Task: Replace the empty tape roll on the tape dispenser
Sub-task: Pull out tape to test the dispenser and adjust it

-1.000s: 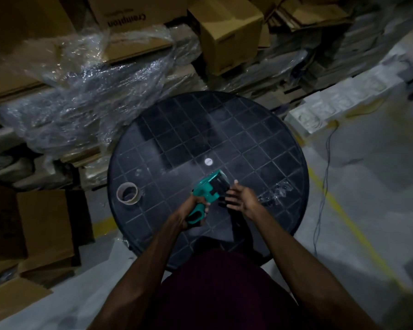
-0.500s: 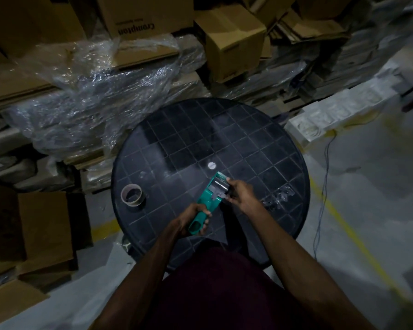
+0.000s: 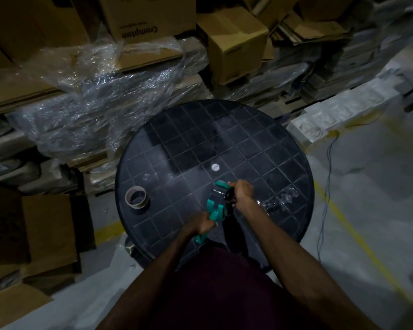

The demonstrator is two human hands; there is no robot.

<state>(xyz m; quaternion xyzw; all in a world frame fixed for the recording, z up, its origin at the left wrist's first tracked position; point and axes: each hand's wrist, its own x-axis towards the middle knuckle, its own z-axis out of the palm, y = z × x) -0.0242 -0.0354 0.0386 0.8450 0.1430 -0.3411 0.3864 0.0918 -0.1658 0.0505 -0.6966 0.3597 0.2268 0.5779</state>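
Both hands hold a teal tape dispenser (image 3: 215,206) above the near part of a round black table (image 3: 284,148).

The left hand (image 3: 202,225) is wrapped round the dispenser's handle at its near end, while the right hand (image 3: 241,195) curls against the far right side of its head, fingers closed on it; what they pinch there cannot be told in the dim light. An empty cardboard tape core (image 3: 137,197) stands on the table's left side, well apart from both hands.

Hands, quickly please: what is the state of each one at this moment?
Left hand: fingers curled round the handle of the green tape dispenser.
Right hand: fingers curled at the dispenser's far end, apparently gripping it; too dark to see exactly what.
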